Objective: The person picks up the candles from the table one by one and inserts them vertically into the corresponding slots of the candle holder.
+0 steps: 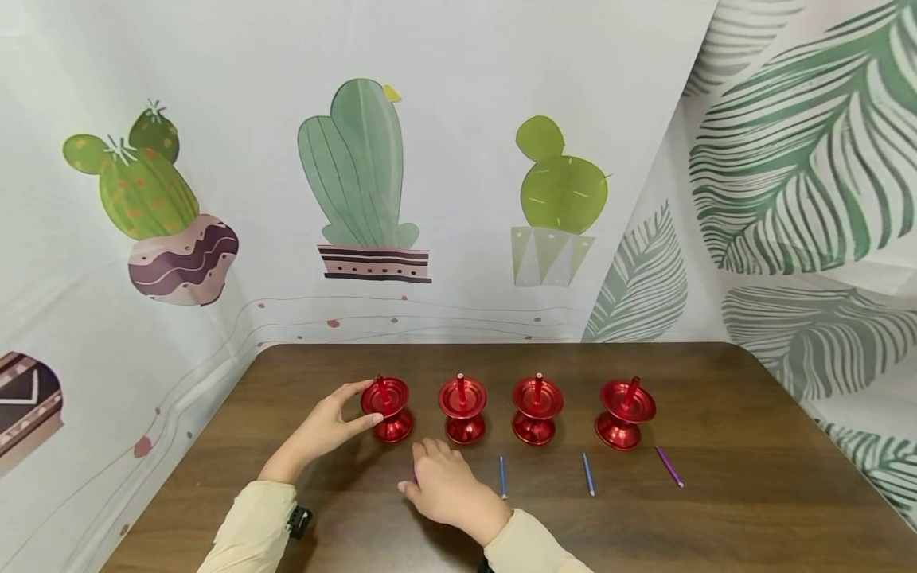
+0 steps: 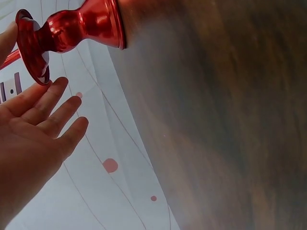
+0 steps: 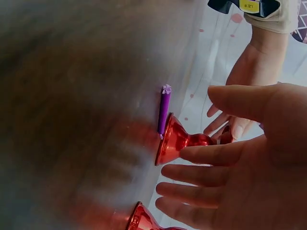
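My left hand holds the leftmost red metal candle holder by its dish, thumb on the near rim and index finger on the far side. In the left wrist view, the other fingers extend below the dish of this candle holder. My right hand hovers over a purple candle lying on the table before that holder. Its fingers are extended and apart from the candle in the right wrist view. From the head, the hand mostly hides this candle.
More red candle holders stand in a row to the right, each with an upright red tube. Two blue candles and another purple candle lie before them on the brown wooden table. A cactus-print cloth hangs behind.
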`<action>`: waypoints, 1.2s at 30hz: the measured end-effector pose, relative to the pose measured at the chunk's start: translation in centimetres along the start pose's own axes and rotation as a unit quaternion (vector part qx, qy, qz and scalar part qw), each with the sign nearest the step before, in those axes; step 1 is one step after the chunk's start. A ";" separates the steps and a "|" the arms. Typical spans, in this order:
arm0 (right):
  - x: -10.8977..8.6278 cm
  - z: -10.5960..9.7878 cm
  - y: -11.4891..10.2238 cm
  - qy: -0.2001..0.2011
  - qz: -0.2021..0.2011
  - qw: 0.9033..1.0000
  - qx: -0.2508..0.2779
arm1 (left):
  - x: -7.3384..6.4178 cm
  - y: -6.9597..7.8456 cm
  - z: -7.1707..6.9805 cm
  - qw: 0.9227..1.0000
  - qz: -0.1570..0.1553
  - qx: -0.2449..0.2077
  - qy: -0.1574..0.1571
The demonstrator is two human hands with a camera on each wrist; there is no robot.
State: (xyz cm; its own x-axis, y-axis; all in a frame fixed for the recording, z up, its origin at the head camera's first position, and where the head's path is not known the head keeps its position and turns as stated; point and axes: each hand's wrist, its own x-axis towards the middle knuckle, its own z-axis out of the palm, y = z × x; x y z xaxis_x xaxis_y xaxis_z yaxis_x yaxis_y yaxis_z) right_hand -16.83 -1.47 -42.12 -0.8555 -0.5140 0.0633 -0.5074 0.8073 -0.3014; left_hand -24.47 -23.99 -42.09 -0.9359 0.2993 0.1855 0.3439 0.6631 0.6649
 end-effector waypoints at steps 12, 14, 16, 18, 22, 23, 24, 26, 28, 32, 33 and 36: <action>0.5 0.5 -0.4 -0.025 0.021 0.999 -0.032 | 0.1 0.0 0.0 1.000 -0.009 -0.001 -0.001; 0.6 0.7 -0.4 -0.021 0.019 0.999 -0.042 | 0.1 0.0 0.0 1.000 -0.009 -0.001 -0.001; 0.6 0.7 -0.4 -0.014 0.017 0.998 -0.053 | 0.1 -0.1 0.1 1.000 -0.009 -0.002 -0.001; 0.7 0.8 -0.4 -0.008 0.017 0.998 -0.062 | 0.1 -0.1 0.1 1.000 -0.008 -0.001 0.000; 1.0 0.9 -0.5 -0.001 0.023 0.997 -0.071 | 0.1 -0.1 0.0 1.000 -0.007 0.001 0.000; 1.0 0.9 -0.6 0.000 0.024 0.997 -0.075 | 0.1 -0.1 0.0 1.000 -0.007 0.001 0.000; 1.1 1.0 -0.7 0.002 0.025 0.996 -0.080 | 0.1 -0.1 0.0 1.000 -0.008 0.000 0.000; 1.2 1.1 -0.8 0.003 0.027 0.995 -0.095 | 0.0 -0.1 0.0 1.000 -0.010 -0.001 -0.002; 1.4 1.2 -1.0 0.003 0.029 0.993 -0.111 | 0.0 -0.1 0.0 1.000 -0.012 -0.002 -0.004; 1.6 1.4 -1.2 0.008 0.036 0.990 -0.138 | 0.1 -0.2 0.1 1.000 -0.012 -0.005 -0.003; 1.7 1.4 -1.3 0.010 0.037 0.989 -0.143 | 0.1 -0.2 0.1 1.000 -0.010 -0.005 -0.003; 1.8 1.4 -1.4 0.017 0.045 0.987 -0.154 | 0.1 -0.3 0.1 1.000 -0.001 -0.011 0.002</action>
State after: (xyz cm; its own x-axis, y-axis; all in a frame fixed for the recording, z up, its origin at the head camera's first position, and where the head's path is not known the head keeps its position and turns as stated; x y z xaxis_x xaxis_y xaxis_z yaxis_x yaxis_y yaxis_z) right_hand -17.51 -3.98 -42.93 -0.8985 -0.4311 0.0827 -0.4330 0.9014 -0.0046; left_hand -24.68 -24.08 -42.40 -0.9369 0.2955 0.1868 0.3403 0.6489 0.6805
